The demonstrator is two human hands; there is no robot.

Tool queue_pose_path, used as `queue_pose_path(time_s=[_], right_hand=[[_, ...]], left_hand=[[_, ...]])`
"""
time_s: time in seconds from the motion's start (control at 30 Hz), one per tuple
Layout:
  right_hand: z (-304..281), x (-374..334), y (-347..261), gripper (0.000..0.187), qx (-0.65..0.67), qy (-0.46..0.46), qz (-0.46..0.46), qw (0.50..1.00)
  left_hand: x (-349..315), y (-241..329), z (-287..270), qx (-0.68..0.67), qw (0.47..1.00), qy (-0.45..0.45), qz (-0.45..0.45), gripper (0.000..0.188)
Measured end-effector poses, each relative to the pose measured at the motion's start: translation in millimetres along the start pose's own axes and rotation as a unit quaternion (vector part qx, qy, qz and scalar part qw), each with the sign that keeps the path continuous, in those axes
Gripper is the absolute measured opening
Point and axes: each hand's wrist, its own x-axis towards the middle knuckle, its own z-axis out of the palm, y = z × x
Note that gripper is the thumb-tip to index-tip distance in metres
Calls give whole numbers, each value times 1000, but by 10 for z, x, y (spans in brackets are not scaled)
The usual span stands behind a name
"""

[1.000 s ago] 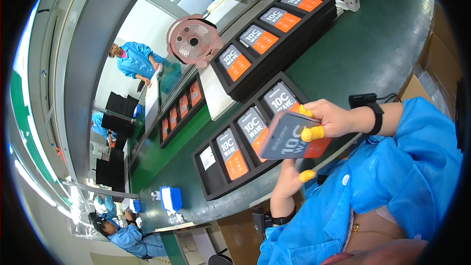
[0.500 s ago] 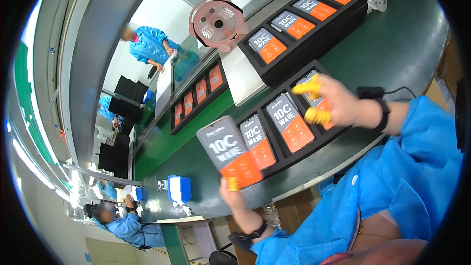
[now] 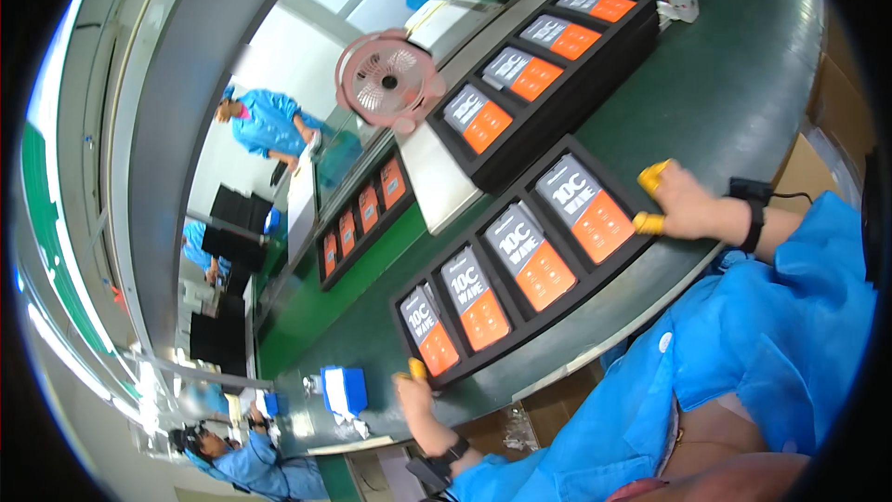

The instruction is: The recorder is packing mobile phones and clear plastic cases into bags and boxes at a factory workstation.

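A black tray (image 3: 469,360) lies on the green bench in front of me, its several slots filled with flat grey-and-orange phones, such as the leftmost phone (image 3: 429,330) and the rightmost phone (image 3: 585,209). My left hand (image 3: 414,395) is at the tray's near left corner, a yellow-covered fingertip against its edge; some of its fingers are hidden. At the tray's right end, my right hand (image 3: 686,204) has thumb and forefinger spread, both tipped with yellow covers. The thumb is at the tray's edge, and nothing is held between these fingers.
Behind the tray stands a thicker black tray stack (image 3: 548,107) of similar phones. A pink fan (image 3: 388,82) and another black tray (image 3: 365,220) with orange items are farther back. A blue bin (image 3: 344,390) is at left, a small bottle (image 3: 681,0) far right. Co-workers in blue work beyond.
The phone from my left hand now lies in the tray's leftmost slot. That hand has moved down to the tray's corner. My right hand has moved right, off the phones. The view has shifted.
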Motion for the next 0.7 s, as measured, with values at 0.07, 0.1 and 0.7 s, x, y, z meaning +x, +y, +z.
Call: queue_pose_path(time_s=[0.07,0.1,0.7], right_hand=[[160,-41,-134,68,96,18,-11,995],[263,114,-179,68,171,63,-17,983],[-1748,1643,1157,24,730,219,-15,648]], left_hand=[[-103,-72,260,-235,966,-96,-54,45],[-212,-20,34,-442,851,-194,-205,45],[790,2266,-1433,-846,529,-21,-66,35]])
